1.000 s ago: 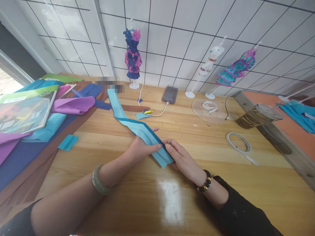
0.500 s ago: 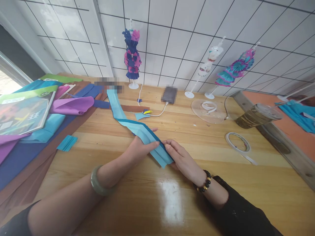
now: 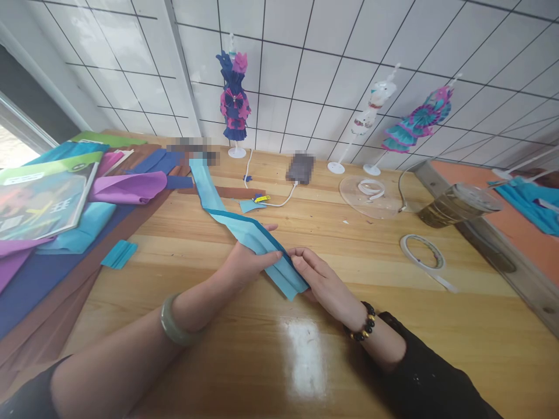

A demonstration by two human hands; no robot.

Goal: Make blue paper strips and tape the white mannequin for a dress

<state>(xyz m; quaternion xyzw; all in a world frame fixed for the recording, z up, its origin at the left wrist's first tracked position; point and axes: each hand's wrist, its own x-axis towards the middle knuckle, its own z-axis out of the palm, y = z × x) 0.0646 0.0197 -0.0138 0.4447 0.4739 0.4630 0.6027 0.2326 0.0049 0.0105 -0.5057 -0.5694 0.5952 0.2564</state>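
From the head camera, both hands meet at the near end of a long light-blue paper strip (image 3: 244,230) that lies across the wooden worktop (image 3: 349,326), running away toward the tiled wall. The left hand (image 3: 244,265) lies flat on the strip with its fingers pressed over the folded layers; the right hand (image 3: 321,279) pinches the strip's near edge between thumb and fingertips, so both hands are closed on the paper. The strip carries a darker blue band along one side, and its near end shows stacked pleats. To pleat well, each fold probably wants to be kept parallel to the one beneath, pressed flat under the left fingers while the right draws the next layer even.

The paper looks thin, matte and soft, like crepe. To the left lie loose sheets in purple (image 3: 128,186), blue and brown, with a small folded blue piece (image 3: 119,254) near them. To the right, well apart, rest a tape roll (image 3: 423,253) and a lidded cup (image 3: 456,205); a dress-form model in dark blue and pink (image 3: 234,99) stands by the wall.
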